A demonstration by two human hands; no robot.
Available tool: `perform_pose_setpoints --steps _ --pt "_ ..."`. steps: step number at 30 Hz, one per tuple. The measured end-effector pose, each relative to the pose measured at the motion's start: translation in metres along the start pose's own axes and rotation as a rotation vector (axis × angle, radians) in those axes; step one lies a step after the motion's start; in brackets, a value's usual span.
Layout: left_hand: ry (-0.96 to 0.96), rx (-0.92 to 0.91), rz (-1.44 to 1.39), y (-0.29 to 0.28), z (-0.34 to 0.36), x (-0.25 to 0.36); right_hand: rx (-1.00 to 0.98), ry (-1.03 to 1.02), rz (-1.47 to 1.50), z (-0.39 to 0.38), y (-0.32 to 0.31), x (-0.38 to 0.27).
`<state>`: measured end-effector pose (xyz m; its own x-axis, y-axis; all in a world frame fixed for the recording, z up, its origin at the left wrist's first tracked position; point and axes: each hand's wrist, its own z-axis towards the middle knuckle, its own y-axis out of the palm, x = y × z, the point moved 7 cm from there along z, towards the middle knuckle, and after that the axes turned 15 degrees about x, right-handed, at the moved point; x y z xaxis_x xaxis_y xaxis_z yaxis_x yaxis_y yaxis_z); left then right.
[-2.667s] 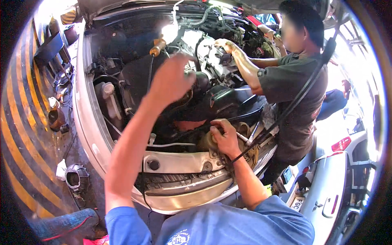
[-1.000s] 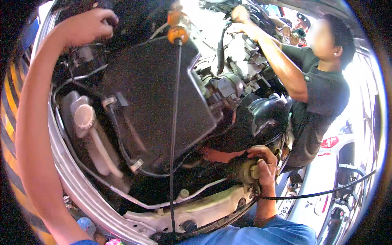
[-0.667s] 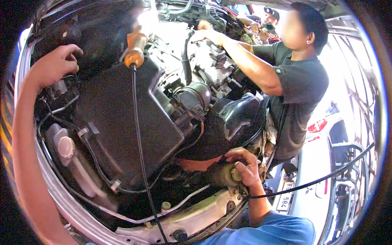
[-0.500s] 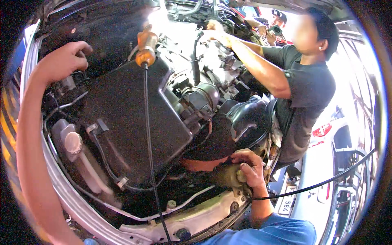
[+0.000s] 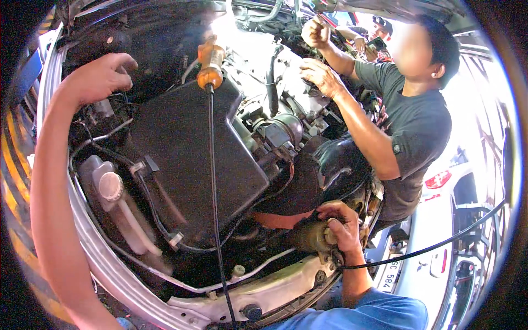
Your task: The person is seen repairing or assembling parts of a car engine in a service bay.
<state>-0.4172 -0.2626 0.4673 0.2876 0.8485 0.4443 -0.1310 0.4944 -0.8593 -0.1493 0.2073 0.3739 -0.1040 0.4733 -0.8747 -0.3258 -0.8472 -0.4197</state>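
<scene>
My left hand (image 5: 104,78) hangs over the left side of an open engine bay, its fingers loosely bent and apart, with nothing visible in them. Below it a white plastic reservoir (image 5: 140,225) with a round ribbed cap (image 5: 110,186) stands along the fender. At the front right, my right hand (image 5: 342,224) curls over a dusty tan cylindrical part (image 5: 312,236) beside the front crossmember (image 5: 275,283). Its thumb lies near that part's round end; what the fingertips touch is partly hidden.
A lit orange work lamp (image 5: 210,63) hangs over the black engine cover (image 5: 187,159), its cord (image 5: 214,181) running to the front edge. A co-worker (image 5: 423,104) leans in from the right, hands above the bright engine. Another black cable (image 5: 429,253) stretches rightward toward a white vehicle (image 5: 429,247).
The co-worker's hands have come apart, one raised and one nearer over the engine. The whole view has shifted slightly. Both my hands keep nearly the same places over the engine bay.
</scene>
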Motion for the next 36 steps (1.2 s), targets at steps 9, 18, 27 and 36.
perform_pose_setpoints --steps 9,18,27,36 --pt "0.02 0.025 0.034 0.003 0.005 0.002 0.008 0.042 -0.005 0.001 -0.001 0.003" --pt "0.043 0.038 0.073 0.001 0.003 -0.001 -0.008 0.044 -0.03 0.001 -0.001 0.004" --pt "0.056 0.011 0.092 0.0 0.003 0.002 0.007 0.053 0.024 0.001 0.002 -0.001" --pt "0.015 0.012 0.027 0.005 0.008 -0.006 -0.004 0.068 -0.007 0.001 0.002 -0.006"
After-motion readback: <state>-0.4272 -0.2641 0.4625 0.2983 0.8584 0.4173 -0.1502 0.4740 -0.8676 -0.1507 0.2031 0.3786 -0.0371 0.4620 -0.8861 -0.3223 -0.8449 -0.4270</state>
